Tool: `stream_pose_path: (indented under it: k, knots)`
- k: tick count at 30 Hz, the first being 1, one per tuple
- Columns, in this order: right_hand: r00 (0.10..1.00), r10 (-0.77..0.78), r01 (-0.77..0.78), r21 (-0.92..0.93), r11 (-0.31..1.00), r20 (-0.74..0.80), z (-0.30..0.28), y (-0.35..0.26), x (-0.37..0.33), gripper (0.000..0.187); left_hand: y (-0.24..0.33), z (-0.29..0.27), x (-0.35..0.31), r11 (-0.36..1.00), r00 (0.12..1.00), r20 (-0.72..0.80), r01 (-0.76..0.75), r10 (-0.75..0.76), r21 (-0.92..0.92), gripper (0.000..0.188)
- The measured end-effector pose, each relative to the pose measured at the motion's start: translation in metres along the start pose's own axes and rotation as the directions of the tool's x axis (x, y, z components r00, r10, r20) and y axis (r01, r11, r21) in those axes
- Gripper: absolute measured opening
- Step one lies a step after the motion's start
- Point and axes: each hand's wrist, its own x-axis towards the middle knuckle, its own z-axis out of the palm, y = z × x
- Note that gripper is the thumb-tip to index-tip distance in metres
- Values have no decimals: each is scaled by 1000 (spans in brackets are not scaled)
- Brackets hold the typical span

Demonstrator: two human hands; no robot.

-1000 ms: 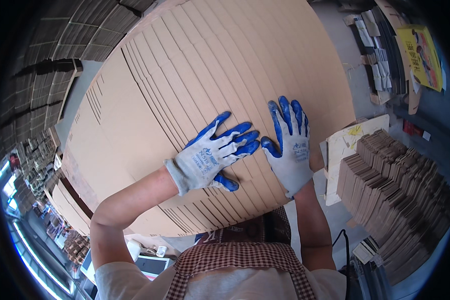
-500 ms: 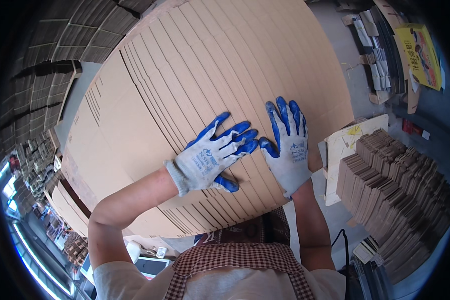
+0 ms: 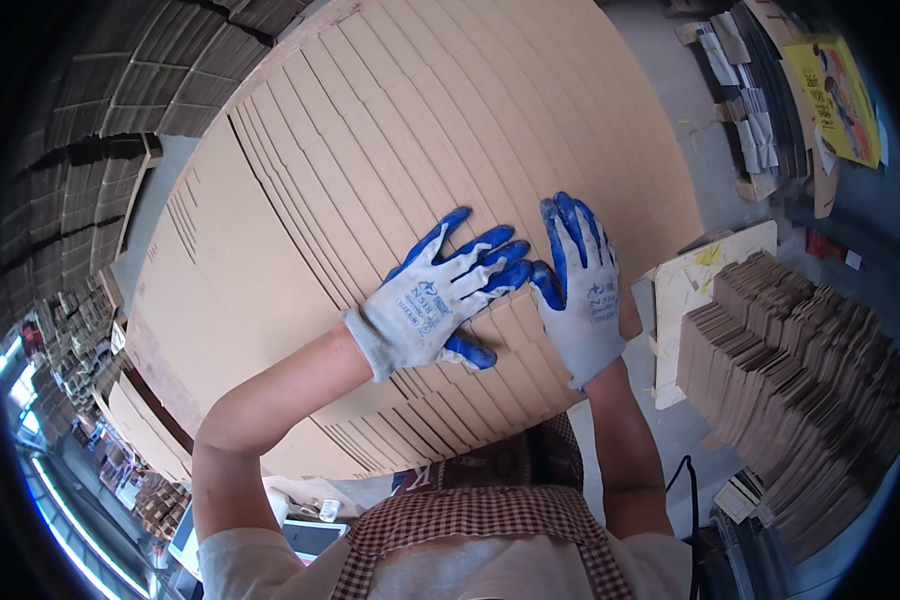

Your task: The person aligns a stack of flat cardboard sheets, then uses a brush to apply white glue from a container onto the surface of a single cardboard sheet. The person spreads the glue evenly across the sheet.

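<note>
Large flat cardboard sheets (image 3: 420,130) lie fanned out in overlapping rows in front of me, their edges showing as long lines. On them rests my left hand (image 3: 440,295), in a grey-white work glove with blue-coated fingers. Its fingers are spread and its thumb points back toward me. Just to its right lies my right hand (image 3: 578,290), gloved the same way, palm down with the fingers stretched forward and the thumb out to the left. The left fingertips come close to the right thumb. Neither hand grips anything.
Folded cardboard pieces (image 3: 790,380) stand in tall stacks at the right, beside a pale board (image 3: 670,350). A yellow printed box (image 3: 835,100) is at the far right. Bundled cardboard (image 3: 120,80) is piled at the far left. A dark-screened device (image 3: 310,537) sits near my left elbow.
My left hand has slid a little to the right over the cardboard, closer to the right hand. The right hand has hardly moved; its fingers are slightly closer together.
</note>
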Motion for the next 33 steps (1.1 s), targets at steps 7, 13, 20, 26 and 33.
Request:
stream_pose_path:
  k: [7,13,20,26,33]
  knots:
    - [1000,0,0,-49,999,10,1,0,0,62,-5,8,-3,1000,1000,10,5,-5,1,108]
    - [1000,-11,11,-20,1000,-10,0,2,0,61,-8,12,-2,1000,1000,10,-12,12,2,106]
    - [999,-36,37,19,999,-37,5,4,-1,59,-1,-2,-14,996,997,-16,-76,76,37,104]
    - [996,-82,82,16,996,-34,0,3,-2,57,22,-8,-89,995,988,-148,53,-40,88,89]
    - [976,-189,191,3,982,-109,5,-33,-22,60,-3,-16,-138,953,954,-230,238,-192,190,88]
